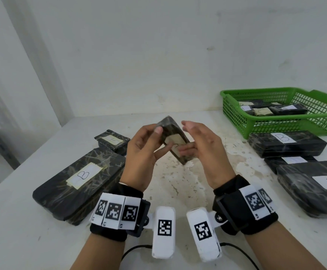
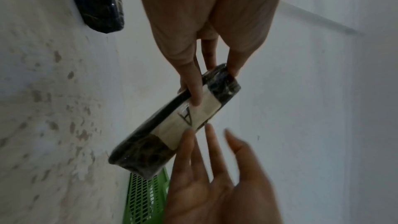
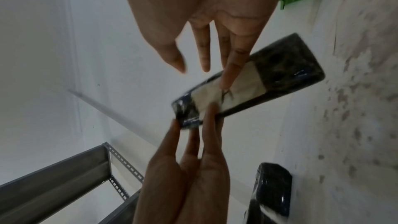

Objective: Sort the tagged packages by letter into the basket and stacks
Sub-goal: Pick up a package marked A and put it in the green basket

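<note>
- Left hand pinches small pkg tagged A at frame centre, raised above table
- Right hand: fingers straight, touching pkg label; no grasp
- Green basket upper right

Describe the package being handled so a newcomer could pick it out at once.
Start at the green basket on the table's far right, then look to mid-table, where both hands are raised. The small dark package sits in the left hand, the only one off the table, its tag marked A.
</note>
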`<state>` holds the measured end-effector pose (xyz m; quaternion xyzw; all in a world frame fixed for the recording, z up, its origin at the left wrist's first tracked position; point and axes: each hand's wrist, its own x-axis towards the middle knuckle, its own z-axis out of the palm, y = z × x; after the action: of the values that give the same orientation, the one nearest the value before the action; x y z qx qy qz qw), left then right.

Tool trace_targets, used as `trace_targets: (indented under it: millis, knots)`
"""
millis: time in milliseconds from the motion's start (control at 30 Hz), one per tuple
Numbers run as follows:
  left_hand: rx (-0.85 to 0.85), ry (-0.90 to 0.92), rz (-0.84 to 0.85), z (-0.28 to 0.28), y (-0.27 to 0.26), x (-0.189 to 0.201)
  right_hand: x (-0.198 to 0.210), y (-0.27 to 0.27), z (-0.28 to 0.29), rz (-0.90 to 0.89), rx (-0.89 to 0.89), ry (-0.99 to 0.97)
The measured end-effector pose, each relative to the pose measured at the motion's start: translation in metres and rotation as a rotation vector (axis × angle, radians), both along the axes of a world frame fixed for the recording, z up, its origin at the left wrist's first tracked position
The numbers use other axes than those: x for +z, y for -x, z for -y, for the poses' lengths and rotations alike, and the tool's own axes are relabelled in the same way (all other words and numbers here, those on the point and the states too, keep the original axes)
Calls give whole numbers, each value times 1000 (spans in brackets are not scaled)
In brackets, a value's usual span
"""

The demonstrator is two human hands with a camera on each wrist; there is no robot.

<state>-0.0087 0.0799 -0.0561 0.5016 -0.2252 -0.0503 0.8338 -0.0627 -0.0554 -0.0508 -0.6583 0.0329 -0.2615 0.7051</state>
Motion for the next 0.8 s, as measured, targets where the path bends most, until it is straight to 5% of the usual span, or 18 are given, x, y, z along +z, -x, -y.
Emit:
trace_targets:
  millis: [167,333,567,800]
  knots:
    - [76,194,-178,-10,-9,3,-7,-5,24,-59,-138,68]
    - [49,266,-278,-7,-13,-3,-13,-11,33,-79,-95,48]
    - [-21,165,-248,-4,-8,-1,2,-7,42,50,-192,-259]
    - [-35,60,-205,13,6,7,33,10,73,-42,-143,-176]
